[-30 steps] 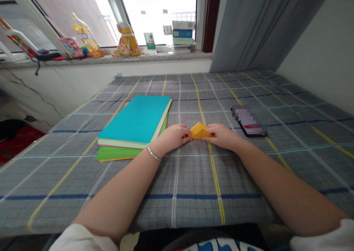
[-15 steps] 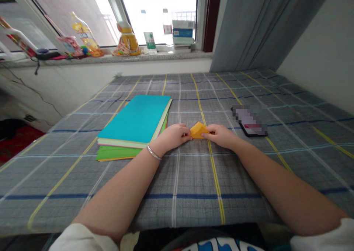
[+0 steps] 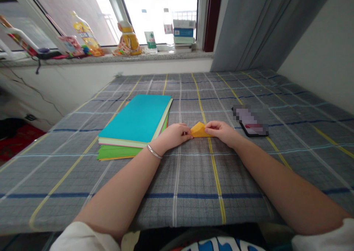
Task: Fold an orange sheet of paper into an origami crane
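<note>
A small folded piece of orange paper (image 3: 199, 130) lies on the checked cloth between my two hands, its top rising to a point. My left hand (image 3: 177, 135) pinches the paper's left corner between thumb and fingers; a silver bangle circles that wrist. On the other side, my right hand (image 3: 221, 131) has thumb and forefinger closed on the upper right part of the paper. The fingers partly cover both ends. Just left of my left hand is a stack of coloured paper (image 3: 135, 118), blue on top, with pale and green sheets showing below.
A phone (image 3: 250, 122) rests on the grey checked cloth (image 3: 193, 177) to the right of my hands, its screen partly blurred out. Along the windowsill (image 3: 155, 56) stand a drink bottle (image 3: 87, 35), a yellow bottle (image 3: 128, 39), a tube (image 3: 150, 41) and boxes (image 3: 183, 33).
My right hand has lifted slightly, with its fingers higher on the orange paper. More of the paper's lower right edge now shows. My left hand has stayed nearly still.
</note>
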A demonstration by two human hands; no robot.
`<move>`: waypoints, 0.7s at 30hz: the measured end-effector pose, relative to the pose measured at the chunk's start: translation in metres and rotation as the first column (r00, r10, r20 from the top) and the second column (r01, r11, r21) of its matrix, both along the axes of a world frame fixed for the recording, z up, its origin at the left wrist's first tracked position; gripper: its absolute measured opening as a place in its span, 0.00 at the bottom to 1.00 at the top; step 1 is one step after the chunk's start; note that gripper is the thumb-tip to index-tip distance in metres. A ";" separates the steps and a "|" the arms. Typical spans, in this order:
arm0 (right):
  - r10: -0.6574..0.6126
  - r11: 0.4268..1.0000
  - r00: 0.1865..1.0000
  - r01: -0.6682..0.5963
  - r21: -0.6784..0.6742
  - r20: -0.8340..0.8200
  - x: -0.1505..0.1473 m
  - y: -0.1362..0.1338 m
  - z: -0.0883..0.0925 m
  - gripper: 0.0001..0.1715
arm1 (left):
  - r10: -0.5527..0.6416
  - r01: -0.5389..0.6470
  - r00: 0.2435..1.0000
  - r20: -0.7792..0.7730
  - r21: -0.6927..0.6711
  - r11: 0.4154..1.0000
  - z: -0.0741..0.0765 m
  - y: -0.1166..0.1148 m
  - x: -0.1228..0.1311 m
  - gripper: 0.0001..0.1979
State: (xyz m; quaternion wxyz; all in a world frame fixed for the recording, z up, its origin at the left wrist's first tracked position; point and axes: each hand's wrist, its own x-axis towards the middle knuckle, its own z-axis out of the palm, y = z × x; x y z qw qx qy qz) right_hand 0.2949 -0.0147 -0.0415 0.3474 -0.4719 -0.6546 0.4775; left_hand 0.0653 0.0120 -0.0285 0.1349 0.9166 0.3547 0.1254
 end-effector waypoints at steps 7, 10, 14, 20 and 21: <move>-0.149 0.972 0.946 0.087 0.217 0.288 0.005 0.003 -0.004 0.10 | 0.141 -0.134 0.990 0.029 -0.171 0.976 -0.001 0.002 0.001 0.12; -0.201 0.950 0.866 0.058 0.307 0.458 0.006 0.001 0.001 0.10 | 0.233 -0.227 0.972 0.015 -0.180 0.957 0.000 -0.001 0.006 0.12; -0.250 0.932 0.817 0.058 0.357 0.519 0.005 0.004 0.002 0.11 | 0.294 -0.285 0.955 0.046 -0.144 0.948 -0.002 -0.003 0.011 0.12; -0.338 0.910 0.753 0.108 0.401 0.565 0.001 0.017 -0.007 0.13 | 0.392 -0.383 0.916 0.081 -0.113 0.917 -0.008 -0.001 0.016 0.12; -0.342 0.910 0.741 0.107 0.401 0.578 0.001 0.018 -0.007 0.13 | 0.402 -0.393 0.912 0.080 -0.112 0.913 -0.008 0.000 0.017 0.11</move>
